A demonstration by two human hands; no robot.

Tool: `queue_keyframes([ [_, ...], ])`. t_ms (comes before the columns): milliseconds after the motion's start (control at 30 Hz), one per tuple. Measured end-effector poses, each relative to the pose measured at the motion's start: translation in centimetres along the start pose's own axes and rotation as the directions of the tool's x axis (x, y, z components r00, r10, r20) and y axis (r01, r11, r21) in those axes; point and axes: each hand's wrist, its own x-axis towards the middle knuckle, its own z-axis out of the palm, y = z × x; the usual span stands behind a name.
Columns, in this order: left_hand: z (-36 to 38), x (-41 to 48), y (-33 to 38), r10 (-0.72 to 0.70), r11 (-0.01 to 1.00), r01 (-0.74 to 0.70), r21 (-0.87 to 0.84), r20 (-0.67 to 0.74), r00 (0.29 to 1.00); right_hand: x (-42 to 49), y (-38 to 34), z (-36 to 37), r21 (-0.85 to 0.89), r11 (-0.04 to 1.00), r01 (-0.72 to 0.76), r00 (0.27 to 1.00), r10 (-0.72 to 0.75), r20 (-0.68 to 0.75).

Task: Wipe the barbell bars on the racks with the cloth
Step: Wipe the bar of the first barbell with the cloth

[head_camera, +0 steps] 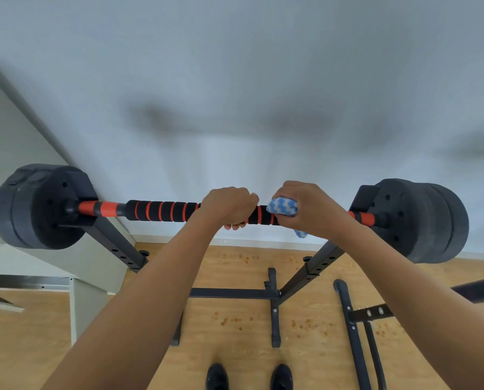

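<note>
Barbell bar (162, 211) sits level across the black rack (317, 266), dead centre of the view, with black weight plates at nine o'clock (35, 206) and three o'clock (421, 220). And she's on it with both hands! The left hand (228, 205) is curled tight round the black-and-orange foam sleeve, fingertips showing underneath, and that looks like a bracing hold, keeping the bar from rolling in its cradles while the other hand works. The right hand (315, 211), just toward three o'clock of the left, wraps the blue-and-white cloth (283, 209) round the bar, a tail of fabric hanging below the palm. Wrapping instead of dabbing makes sense: it likely lets the cloth reach the whole way round the foam in one pass. Most of the grip toward nine o'clock lies bare of hand and cloth, so by this reckoning plenty of wiping remains. Containers? None in shot, nothing holding anything. Down at six o'clock, two dark shoes (249, 377) stand on the wooden floor (235, 319), and another black frame (353, 333) lies at five o'clock.
</note>
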Motion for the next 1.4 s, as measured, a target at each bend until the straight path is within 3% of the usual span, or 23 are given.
queue_keyframes([
  [100,2.5,-1.7,-0.4,0.114,0.968,-0.026,0.249,-0.345,0.932,0.1,0.0,-0.2,0.009,1.0,-0.023,1.0,0.023,0.009],
  [167,5.1,-3.4,-0.8,0.143,0.981,-0.029,0.194,-0.6,0.787,0.2,-0.1,-0.2,0.028,0.999,-0.036,0.999,0.036,0.001],
  [200,6.5,-3.9,-1.3,0.128,0.983,0.0,0.184,-0.687,0.715,0.1,-0.1,-0.2,0.032,0.999,-0.039,0.999,0.039,-0.007],
  [267,8.6,-4.3,-2.2,0.139,0.975,0.04,0.219,-0.739,0.66,0.0,-0.1,-0.2,0.024,0.999,-0.039,0.999,0.04,-0.022],
  [367,9.4,-4.0,-3.1,0.196,0.927,0.105,0.361,-0.702,0.684,-0.2,-0.2,0.1,-0.009,0.999,-0.039,0.999,0.038,-0.038],
  [500,7.3,-2.8,-3.4,0.275,0.901,0.046,0.431,-0.652,0.706,-0.5,-0.2,0.1,-0.054,0.998,-0.018,0.999,0.016,-0.042],
  [633,4.1,-1.9,-4.0,0.294,0.868,-0.062,0.492,-0.411,0.863,-0.4,-0.1,-0.1,-0.047,0.999,0.01,1.0,-0.011,-0.014],
  [733,2.6,-1.3,-4.1,0.196,0.937,-0.103,0.334,-0.258,0.946,-0.3,-0.1,-0.3,-0.03,1.0,0.004,1.0,-0.004,0.011],
  [800,3.3,-2.2,-3.5,0.191,0.922,-0.031,0.386,-0.384,0.903,-0.1,0.1,-0.3,-0.005,1.0,-0.031,1.0,0.031,0.003],
  [900,7.0,-4.4,-2.3,0.229,0.942,0.02,0.336,-0.684,0.692,0.0,0.3,-0.2,0.029,0.998,-0.056,0.998,0.056,0.009],
  [967,8.9,-4.8,-2.3,0.262,0.941,-0.011,0.338,-0.708,0.656,0.1,0.1,-0.2,0.019,0.999,-0.043,0.999,0.043,0.008],
  [1133,8.4,-3.4,-2.1,0.17,0.917,0.135,0.375,-0.676,0.717,-0.2,-0.3,-0.5,-0.035,0.999,0.006,0.997,-0.003,0.072],
  [1233,6.2,-2.9,-1.4,0.073,0.92,0.173,0.353,-0.586,0.807,-0.6,-0.4,-0.2,-0.065,0.998,0.027,0.994,-0.02,0.105],
  [1400,2.8,-1.6,-1.9,0.076,0.94,0.042,0.338,-0.329,0.941,-0.7,-0.5,0.0,-0.053,0.999,0.003,0.998,0.0,0.058],
])
